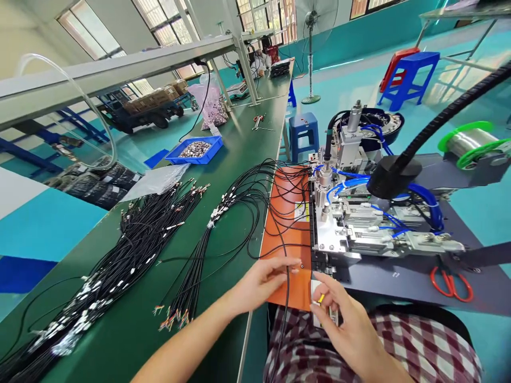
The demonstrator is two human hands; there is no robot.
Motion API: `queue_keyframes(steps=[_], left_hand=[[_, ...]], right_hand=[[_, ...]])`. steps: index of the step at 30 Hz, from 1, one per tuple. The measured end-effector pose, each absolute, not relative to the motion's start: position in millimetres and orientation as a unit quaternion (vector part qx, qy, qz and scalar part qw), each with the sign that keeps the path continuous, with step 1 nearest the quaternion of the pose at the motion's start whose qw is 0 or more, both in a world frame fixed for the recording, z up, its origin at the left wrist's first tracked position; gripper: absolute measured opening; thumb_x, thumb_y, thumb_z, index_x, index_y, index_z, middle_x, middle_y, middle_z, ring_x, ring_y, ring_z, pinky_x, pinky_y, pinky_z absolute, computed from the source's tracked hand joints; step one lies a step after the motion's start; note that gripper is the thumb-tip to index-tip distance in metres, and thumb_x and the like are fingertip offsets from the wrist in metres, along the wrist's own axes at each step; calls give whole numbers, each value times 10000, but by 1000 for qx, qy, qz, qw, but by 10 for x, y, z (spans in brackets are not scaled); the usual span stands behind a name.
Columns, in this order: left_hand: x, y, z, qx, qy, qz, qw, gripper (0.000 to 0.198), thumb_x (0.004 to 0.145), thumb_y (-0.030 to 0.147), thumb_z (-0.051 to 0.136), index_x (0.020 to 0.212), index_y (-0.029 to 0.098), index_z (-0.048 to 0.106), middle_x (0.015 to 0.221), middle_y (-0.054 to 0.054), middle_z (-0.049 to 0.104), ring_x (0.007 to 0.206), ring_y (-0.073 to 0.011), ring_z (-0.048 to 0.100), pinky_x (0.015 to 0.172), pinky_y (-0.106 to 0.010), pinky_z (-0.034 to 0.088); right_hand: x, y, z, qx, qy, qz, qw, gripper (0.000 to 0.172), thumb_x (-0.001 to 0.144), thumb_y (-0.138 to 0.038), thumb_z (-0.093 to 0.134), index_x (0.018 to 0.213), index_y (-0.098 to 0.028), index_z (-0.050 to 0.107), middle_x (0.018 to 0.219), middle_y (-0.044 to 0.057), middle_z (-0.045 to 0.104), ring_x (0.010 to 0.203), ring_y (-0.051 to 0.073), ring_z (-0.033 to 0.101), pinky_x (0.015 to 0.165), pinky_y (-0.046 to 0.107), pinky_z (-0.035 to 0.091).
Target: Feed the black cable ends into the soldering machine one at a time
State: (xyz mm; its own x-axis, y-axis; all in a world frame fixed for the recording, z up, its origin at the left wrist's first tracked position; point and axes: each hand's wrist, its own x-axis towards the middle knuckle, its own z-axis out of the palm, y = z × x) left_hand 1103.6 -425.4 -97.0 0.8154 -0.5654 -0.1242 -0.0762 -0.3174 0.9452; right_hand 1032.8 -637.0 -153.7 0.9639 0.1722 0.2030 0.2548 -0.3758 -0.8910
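My left hand [263, 282] hovers over the front of the orange mat [285, 242], fingers stretched and slightly apart, with no grip visible. A black cable [286, 298] runs down past its fingertips towards my lap. Close to the machine's front edge is my right hand [349, 319], its thumb and index finger parted and the other fingers curled. A small yellow patch [321, 299] shows between those fingers; whether it is a label behind them or a loose piece I cannot tell. From the machine [331, 229], several black cables arch left to a tied bundle [211, 223].
A large pile of black cables [136, 255] covers the left of the green table [223, 340]. Farther back stands a blue tray [211, 151] of small metal parts. Red-handled scissors [451, 284] lie right of the machine. A black flexible hose [451, 111] crosses overhead.
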Motion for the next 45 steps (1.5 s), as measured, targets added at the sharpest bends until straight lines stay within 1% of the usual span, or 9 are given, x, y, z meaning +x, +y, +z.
queue_keyframes(steps=[4, 7, 10, 13, 16, 19, 28, 33, 45], left_hand=[[11027, -4483, -1267, 930, -264, -18, 254, 252, 932, 216, 456, 1059, 157, 665, 845, -91, 716, 756, -201, 657, 693, -309, 479], [10985, -4485, -1347, 952, -290, 63, 71, 220, 921, 215, 476, 834, 168, 672, 680, -49, 638, 637, -199, 596, 602, -313, 412], [10922, -4380, -1336, 952, -295, 75, 7, 243, 898, 176, 489, 694, 177, 621, 702, -48, 595, 681, -208, 568, 624, -333, 387], [10841, -4305, -1287, 956, -287, 59, -4, 223, 880, 158, 492, 692, 174, 611, 796, -78, 604, 796, -244, 569, 695, -368, 390], [10754, -4375, -1237, 947, -312, 22, 77, 166, 884, 213, 519, 1000, 166, 627, 1023, -116, 632, 996, -292, 557, 845, -438, 393], [10698, -4539, -1217, 903, -330, -109, 251, 317, 943, 254, 446, 1255, 201, 474, 1049, -80, 646, 944, -221, 582, 820, -366, 436], [10781, -4896, -1110, 784, -232, -274, 506, 292, 954, 290, 446, 1243, 247, 440, 945, -31, 612, 835, -159, 570, 722, -269, 447], [10827, -4986, -1170, 686, -136, -335, 632, 334, 957, 339, 447, 1273, 233, 423, 780, -1, 598, 551, -86, 441, 495, -207, 340], [10902, -4987, -1214, 580, -115, -392, 705, 362, 956, 327, 465, 1282, 185, 396, 744, -16, 633, 463, -43, 361, 436, -178, 279]], right_hand=[[10300, -6336, -1556, -823, -167, -63, 539, 483, 897, -173, 550, 1345, -296, 416, 882, 10, 632, 686, 136, 586, 720, 281, 508], [10258, -6408, -1533, -803, -132, -46, 580, 341, 861, -205, 614, 1193, -264, 561, 825, 10, 633, 679, 143, 580, 691, 279, 504], [10261, -6508, -1488, -737, 16, 2, 676, 112, 851, -270, 623, 948, -215, 624, 777, 10, 617, 607, 123, 549, 576, 245, 477], [10317, -6556, -1455, -648, 131, 47, 749, 135, 834, -317, 630, 852, -187, 599, 628, -26, 558, 506, 97, 490, 487, 220, 417], [10377, -6520, -1454, -605, 137, 101, 778, 188, 789, -336, 681, 793, -171, 591, 544, -47, 526, 477, 92, 488, 479, 216, 392], [10397, -6482, -1469, -571, 116, 124, 803, 211, 750, -329, 725, 818, -167, 608, 619, -36, 572, 498, 86, 519, 494, 214, 404], [10406, -6613, -1501, -610, 91, 100, 780, 146, 801, -308, 690, 832, -166, 684, 733, 7, 608, 590, 96, 514, 517, 213, 404], [10475, -6738, -1504, -539, 123, 99, 827, 234, 826, -379, 663, 926, -168, 672, 721, -15, 589, 516, 68, 471, 508, 211, 382], [10517, -6622, -1465, -468, 129, 131, 865, 281, 768, -416, 731, 793, -164, 610, 587, -53, 503, 477, 61, 398, 446, 182, 297]])
